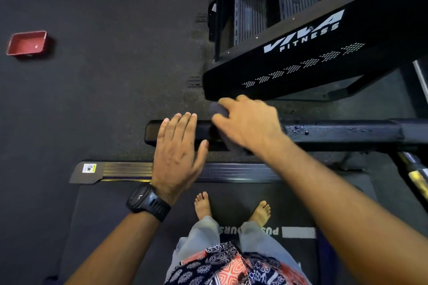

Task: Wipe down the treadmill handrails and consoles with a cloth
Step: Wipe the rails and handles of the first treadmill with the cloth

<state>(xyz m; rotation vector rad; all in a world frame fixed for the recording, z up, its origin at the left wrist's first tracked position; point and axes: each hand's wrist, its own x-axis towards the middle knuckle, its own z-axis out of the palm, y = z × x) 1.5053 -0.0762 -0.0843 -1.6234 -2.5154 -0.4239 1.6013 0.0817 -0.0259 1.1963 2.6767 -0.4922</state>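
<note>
One matte black handrail [347, 133] is running across the view, squared with a rounded end. One left hand [179, 148] is spreading flat over that end, fingers straight and together; I cannot tell if it is touching. One right hand [250, 125] is gripping one soft grey cloth [218, 109] against the rail. Two bare feet are standing on the dark treadmill belt [115, 215]. One red rectangular tray [26, 43] is lying on the speckled floor.

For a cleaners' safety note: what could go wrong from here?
Droplets sit on the handrail beyond the cloth in the right hand; left unwiped, they could make it slippery. The left hand lies flat over the rail end, not gripping, and bare feet stand on the belt, so a slip seems possible.
</note>
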